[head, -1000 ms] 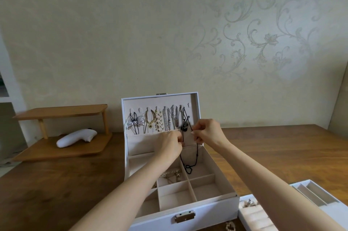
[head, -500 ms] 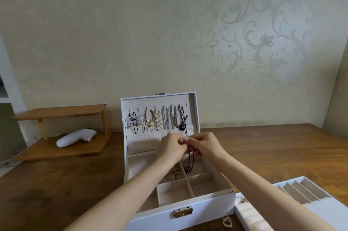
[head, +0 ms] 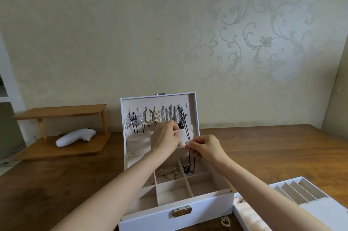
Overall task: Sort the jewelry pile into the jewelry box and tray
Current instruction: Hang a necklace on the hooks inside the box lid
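Note:
A white jewelry box stands open on the wooden table, its lid upright with several necklaces hung on hooks above a cloth pocket. A black cord necklace hangs from a right-hand hook and trails down into a back compartment. My left hand pinches the pocket's upper edge and holds it away from the lid. My right hand pinches the black cord just below that edge. A white tray with slotted dividers lies at the right.
A gold chain lies in a back compartment of the box. A pearl heart piece lies on the table before the box. A wooden two-tier shelf with a white handheld device stands at the left, against the wall.
My left hand rose to the pocket's edge and pulled it open. My right hand moved right and down along the black cord, so the hands have come apart.

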Demonstrator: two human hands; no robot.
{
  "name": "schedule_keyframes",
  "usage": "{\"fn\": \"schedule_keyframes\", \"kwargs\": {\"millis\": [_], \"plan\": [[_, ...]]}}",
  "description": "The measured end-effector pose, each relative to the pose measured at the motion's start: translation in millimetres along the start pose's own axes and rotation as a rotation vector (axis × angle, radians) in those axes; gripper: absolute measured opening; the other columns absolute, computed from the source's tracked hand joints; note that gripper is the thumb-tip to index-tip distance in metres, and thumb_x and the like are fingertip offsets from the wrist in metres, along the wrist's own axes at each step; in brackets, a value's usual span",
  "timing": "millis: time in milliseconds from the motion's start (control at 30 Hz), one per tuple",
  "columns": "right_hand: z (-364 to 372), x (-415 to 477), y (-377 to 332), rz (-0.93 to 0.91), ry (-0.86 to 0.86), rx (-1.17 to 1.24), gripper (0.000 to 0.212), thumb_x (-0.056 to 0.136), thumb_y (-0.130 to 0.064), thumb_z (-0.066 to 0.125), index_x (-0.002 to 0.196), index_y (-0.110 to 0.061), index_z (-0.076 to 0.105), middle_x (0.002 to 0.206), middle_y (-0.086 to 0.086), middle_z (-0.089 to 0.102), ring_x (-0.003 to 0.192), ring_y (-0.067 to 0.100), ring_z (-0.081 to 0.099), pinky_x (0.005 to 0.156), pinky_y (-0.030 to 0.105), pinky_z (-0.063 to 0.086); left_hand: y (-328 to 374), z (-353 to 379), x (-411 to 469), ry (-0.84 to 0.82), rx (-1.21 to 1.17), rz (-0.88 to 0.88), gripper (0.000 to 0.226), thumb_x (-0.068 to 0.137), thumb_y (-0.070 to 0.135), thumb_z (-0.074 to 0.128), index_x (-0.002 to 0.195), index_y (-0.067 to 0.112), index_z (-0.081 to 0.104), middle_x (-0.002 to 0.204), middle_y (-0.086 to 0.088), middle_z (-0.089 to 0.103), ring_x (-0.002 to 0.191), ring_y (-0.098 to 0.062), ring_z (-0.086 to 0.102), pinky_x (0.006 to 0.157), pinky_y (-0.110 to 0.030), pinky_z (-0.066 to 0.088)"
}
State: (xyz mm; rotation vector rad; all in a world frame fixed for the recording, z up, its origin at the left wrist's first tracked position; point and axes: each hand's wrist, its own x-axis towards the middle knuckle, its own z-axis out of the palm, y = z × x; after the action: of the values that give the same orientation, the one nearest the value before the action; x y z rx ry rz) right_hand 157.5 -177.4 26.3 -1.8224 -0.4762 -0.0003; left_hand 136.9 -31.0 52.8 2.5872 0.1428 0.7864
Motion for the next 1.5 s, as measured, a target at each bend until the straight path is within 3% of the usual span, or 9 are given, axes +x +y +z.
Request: {"fn": "schedule_keyframes", "kwargs": {"millis": [167,300,467,800,933,1000,1200,1400,1500], "plan": [[0,2,1,-0.002,-0.025,-0.084,0.02,0.085,-0.015,0.068,0.066,-0.016,0.074,0.052,-0.004,0.062,0.047,0.003,0.05,0.055,0.021,0.043,12,3,6,-0.165,-0.704,-0.291,0.015,0.097,0.016,0.049,0.104,0.01,0.061,0.09,0.0,0.071,0.065,-0.009,0.057,0.053,-0.022,0.045],[1,-1,-2,-0.022,-0.048,-0.158,0.019,0.084,-0.016,0.069,0.066,-0.016,0.074,0.048,-0.008,0.058,0.042,-0.002,0.048,0.054,0.015,0.04,20,1,14,-0.21,-0.926,-0.443,0.014,0.096,0.016,0.054,0.095,0.006,0.063,0.082,-0.006,0.07,0.051,-0.006,0.049,0.044,-0.016,0.037],[0,-4,-4,-0.044,-0.049,-0.225,0.017,0.084,-0.02,0.069,0.073,-0.009,0.076,0.052,-0.007,0.059,0.044,-0.003,0.048,0.056,0.013,0.041,20,2,32,-0.006,-0.656,-0.31,0.008,0.095,0.013,0.053,0.091,0.008,0.058,0.082,-0.012,0.069,0.04,-0.005,0.052,0.037,-0.015,0.034],[-1,-2,-3,-0.082,-0.081,-0.303,0.017,0.084,-0.022,0.069,0.073,-0.012,0.076,0.057,-0.003,0.059,0.052,0.002,0.047,0.054,0.013,0.037,25,0,22,-0.239,-0.832,-0.404,0.012,0.094,0.008,0.054,0.095,0.002,0.066,0.071,-0.003,0.064,0.049,-0.007,0.049,0.041,-0.014,0.039],[-12,-3,-6,-0.093,-0.059,-0.2,0.023,0.084,-0.023,0.071,0.061,-0.027,0.068,0.043,-0.013,0.053,0.045,-0.002,0.043,0.053,0.016,0.034,5,12,13,-0.022,-0.173,-0.125,0.019,0.096,0.019,0.051,0.085,0.012,0.066,0.085,-0.003,0.068,0.071,-0.02,0.06,0.074,-0.034,0.052],[-21,0,-13,-0.136,-0.03,-0.222,0.017,0.083,-0.023,0.071,0.066,-0.026,0.073,0.048,-0.01,0.054,0.046,-0.001,0.044,0.054,0.017,0.036,2,10,6,0.047,0.106,-0.006,0.014,0.095,0.013,0.047,0.097,0.016,0.06,0.101,-0.001,0.061,0.091,-0.023,0.059,0.091,-0.039,0.044],[-37,28,-56,-0.207,-0.007,0.009,0.015,0.088,-0.012,0.065,0.08,-0.002,0.072,0.058,0.004,0.063,0.046,0.006,0.05,0.046,0.015,0.04,1,17,2,-0.013,0.265,-0.004,0.017,0.096,0.01,0.046,0.11,0.006,0.055,0.125,-0.011,0.048,0.108,-0.03,0.052,0.097,-0.042,0.038],[-32,61,-98,-0.263,0.042,0.165,0.014,0.089,-0.009,0.065,0.089,0.003,0.07,0.059,-0.003,0.069,0.05,0.007,0.055,0.049,0.014,0.045,-7,18,-8,0.074,0.213,0.204,0.015,0.084,-0.005,0.051,0.08,0.008,0.057,0.093,-0.005,0.054,0.081,-0.025,0.054,0.067,-0.035,0.044],[-29,70,-110,-0.261,0.063,0.226,0.015,0.089,-0.011,0.064,0.088,0.002,0.07,0.06,-0.001,0.069,0.051,0.009,0.056,0.05,0.015,0.046,-16,17,-9,0.074,0.214,0.209,0.022,0.08,-0.003,0.056,0.072,0.016,0.049,0.081,0.001,0.053,0.075,-0.021,0.052,0.075,-0.035,0.041]]}}
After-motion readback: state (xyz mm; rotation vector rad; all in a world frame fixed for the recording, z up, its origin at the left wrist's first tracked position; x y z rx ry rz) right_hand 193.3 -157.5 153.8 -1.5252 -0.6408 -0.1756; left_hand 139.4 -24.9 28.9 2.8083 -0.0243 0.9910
